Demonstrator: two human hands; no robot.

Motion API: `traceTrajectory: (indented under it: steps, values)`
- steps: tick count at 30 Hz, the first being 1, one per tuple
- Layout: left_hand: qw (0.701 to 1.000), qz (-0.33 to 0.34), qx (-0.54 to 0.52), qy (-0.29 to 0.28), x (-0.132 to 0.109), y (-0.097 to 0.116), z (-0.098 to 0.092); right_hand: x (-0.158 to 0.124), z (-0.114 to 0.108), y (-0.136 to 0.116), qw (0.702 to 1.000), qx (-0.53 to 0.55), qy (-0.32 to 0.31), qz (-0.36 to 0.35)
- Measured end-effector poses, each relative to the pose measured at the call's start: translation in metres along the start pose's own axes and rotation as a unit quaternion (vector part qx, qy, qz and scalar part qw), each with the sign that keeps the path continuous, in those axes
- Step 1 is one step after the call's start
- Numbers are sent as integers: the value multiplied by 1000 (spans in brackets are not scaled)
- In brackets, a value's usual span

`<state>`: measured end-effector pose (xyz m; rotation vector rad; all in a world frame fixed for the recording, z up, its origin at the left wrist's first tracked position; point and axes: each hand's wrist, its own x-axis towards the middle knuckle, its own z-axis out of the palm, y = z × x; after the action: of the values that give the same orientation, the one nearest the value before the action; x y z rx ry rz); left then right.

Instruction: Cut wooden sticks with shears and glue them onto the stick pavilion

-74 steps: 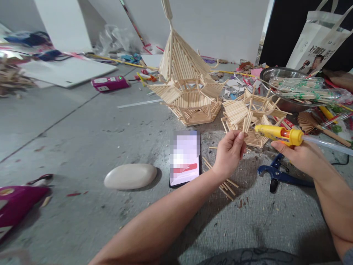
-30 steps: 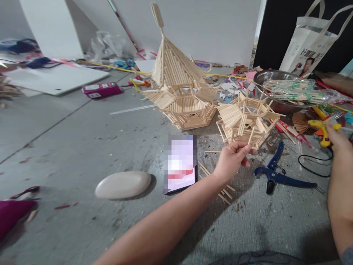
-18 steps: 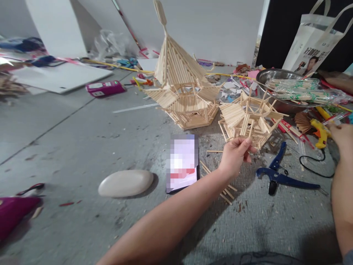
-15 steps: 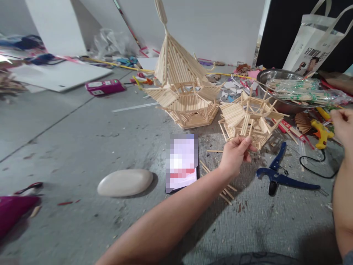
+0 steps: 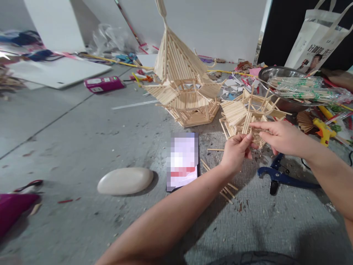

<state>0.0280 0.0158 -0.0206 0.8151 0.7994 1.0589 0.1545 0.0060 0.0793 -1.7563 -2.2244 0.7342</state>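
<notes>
My left hand (image 5: pixel 235 151) is closed in a pinch on a short wooden stick (image 5: pixel 251 131), which is mostly hidden by the fingers. From the right, my right hand (image 5: pixel 282 137) reaches over, its index finger stretched to the stick's upper end and its other fingers apart. Directly behind both hands stands a small stick-built pavilion frame (image 5: pixel 234 112) with slatted roof panels, its lower front partly covered. Left of it rises a larger stick pavilion (image 5: pixel 179 62) with a tall pointed roof. Loose wooden sticks (image 5: pixel 227 193) lie below my left forearm.
A phone (image 5: pixel 182 162) and a smooth pale oval object (image 5: pixel 125 181) lie on the floor. Blue cutters (image 5: pixel 281 176) and a yellow glue gun (image 5: pixel 324 131) are at right. Behind them, a metal bowl (image 5: pixel 263 75) holds bagged sticks. A purple device (image 5: pixel 103 84) lies back left.
My right hand has come in from the right edge to meet my left hand and now covers part of the cutters. My left hand has stayed almost in place.
</notes>
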Motion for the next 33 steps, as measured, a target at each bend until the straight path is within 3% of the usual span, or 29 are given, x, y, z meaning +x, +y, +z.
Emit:
traceTrajectory:
  steps: [12, 25, 33]
  values:
    - [1000, 1, 19, -4, 2, 3, 0, 3, 7, -3, 999, 38, -12, 27]
    - [999, 3, 14, -29, 3, 5, -2, 3, 10, -6, 1000, -19, 10, 19]
    - [999, 3, 19, -25, 6, 6, -6, 2, 15, 1, 998, 65, 8, 20]
